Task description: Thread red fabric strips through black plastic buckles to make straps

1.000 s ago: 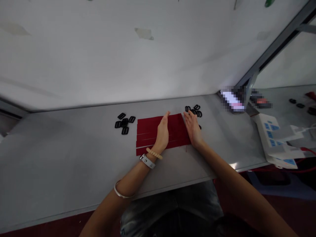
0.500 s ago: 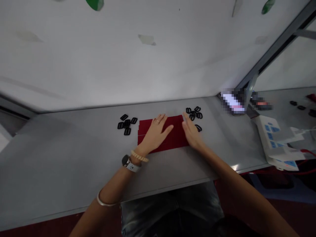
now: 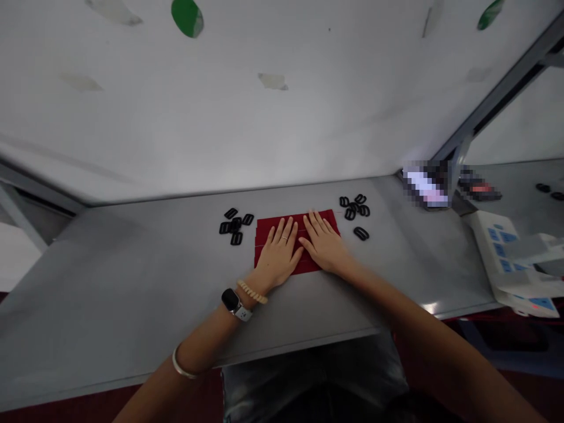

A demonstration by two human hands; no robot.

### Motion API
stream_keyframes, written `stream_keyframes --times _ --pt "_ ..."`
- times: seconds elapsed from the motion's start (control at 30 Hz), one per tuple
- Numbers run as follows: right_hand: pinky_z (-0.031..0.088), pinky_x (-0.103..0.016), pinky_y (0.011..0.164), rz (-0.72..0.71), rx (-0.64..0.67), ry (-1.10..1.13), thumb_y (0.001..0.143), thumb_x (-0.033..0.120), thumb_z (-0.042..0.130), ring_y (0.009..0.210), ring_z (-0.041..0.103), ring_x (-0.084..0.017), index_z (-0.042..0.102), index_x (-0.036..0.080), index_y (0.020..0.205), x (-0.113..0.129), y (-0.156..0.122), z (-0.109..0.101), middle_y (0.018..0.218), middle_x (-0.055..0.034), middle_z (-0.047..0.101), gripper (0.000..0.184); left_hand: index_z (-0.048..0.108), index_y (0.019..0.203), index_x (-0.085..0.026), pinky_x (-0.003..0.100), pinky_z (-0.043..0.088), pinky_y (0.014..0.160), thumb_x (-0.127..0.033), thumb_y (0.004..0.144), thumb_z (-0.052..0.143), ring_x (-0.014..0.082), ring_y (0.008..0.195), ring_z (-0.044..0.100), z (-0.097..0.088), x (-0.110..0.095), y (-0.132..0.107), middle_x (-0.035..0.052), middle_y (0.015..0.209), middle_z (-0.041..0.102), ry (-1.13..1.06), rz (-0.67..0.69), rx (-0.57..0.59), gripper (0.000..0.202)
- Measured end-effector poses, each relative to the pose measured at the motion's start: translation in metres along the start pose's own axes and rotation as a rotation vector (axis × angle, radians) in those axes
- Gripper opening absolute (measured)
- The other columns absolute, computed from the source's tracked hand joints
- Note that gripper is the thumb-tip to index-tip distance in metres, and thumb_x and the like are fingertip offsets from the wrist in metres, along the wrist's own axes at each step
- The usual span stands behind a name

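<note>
Where red cloth strips [image 3: 309,264] lie on the grey desk [image 3: 167,276], left hand [image 3: 278,252] and right hand [image 3: 325,244] rest atop, each grip spread flat, grasping nothing; black rectangular buckles [image 3: 236,224] left of strips, rounded loops [image 3: 353,208] right.

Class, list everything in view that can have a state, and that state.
Red strips: flat, partly covered
Left hand: open, palm down on them
Right hand: open, palm down on them
Left buckles: loose, clustered, some overlapping
Right buckles: loose, one apart
Watch: strapped on, screen dark
Power strip: power unclear
</note>
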State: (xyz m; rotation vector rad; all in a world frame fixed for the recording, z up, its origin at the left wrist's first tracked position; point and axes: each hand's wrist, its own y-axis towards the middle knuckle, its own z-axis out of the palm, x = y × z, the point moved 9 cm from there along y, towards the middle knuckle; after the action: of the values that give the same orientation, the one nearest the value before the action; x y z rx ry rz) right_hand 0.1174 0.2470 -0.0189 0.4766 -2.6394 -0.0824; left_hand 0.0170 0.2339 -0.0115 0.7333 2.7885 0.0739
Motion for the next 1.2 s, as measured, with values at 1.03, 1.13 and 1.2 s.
stream_keyframes --times 1.03,1.13,1.2 --pt "0.022 -0.05 0.121 -0.022 -0.045 -0.095 0.1 0.047 0.03 0.15 0.021 -0.03 0.035 0.003 0.149 -0.005 0.006 -0.003 0.159 -0.0217 0.028 0.066 0.029 0.151 -0.004 0.046 0.023 0.122 -0.038 0.101 0.027 0.0263 0.15 0.022 -0.004 0.002 0.007 0.0159 0.16 0.028 0.068 -0.045 -0.014 0.06" --pt "0.03 -0.05 0.116 -0.074 -0.078 -0.069 0.099 0.034 0.036 0.142 0.037 -0.031 0.047 0.009 0.141 -0.002 0.019 -0.015 0.149 -0.019 0.046 0.05 0.04 0.146 -0.007 0.045 0.031 0.116 -0.033 0.101 0.03 0.0278 0.14 0.039 -0.03 0.025 0.014 0.0172 0.149 0.046 0.037 -0.063 -0.12 0.053" --pt "0.039 -0.048 0.108 -0.112 -0.102 -0.013 0.098 0.025 0.039 0.128 0.05 -0.029 0.056 0.013 0.13 0.001 0.033 -0.023 0.133 -0.017 0.058 0.039 0.056 0.133 -0.012 0.045 0.039 0.108 -0.028 0.098 0.04 0.0296 0.126 0.05 -0.052 0.059 0.015 0.0156 0.134 0.06 0.049 -0.145 -0.178 0.042"
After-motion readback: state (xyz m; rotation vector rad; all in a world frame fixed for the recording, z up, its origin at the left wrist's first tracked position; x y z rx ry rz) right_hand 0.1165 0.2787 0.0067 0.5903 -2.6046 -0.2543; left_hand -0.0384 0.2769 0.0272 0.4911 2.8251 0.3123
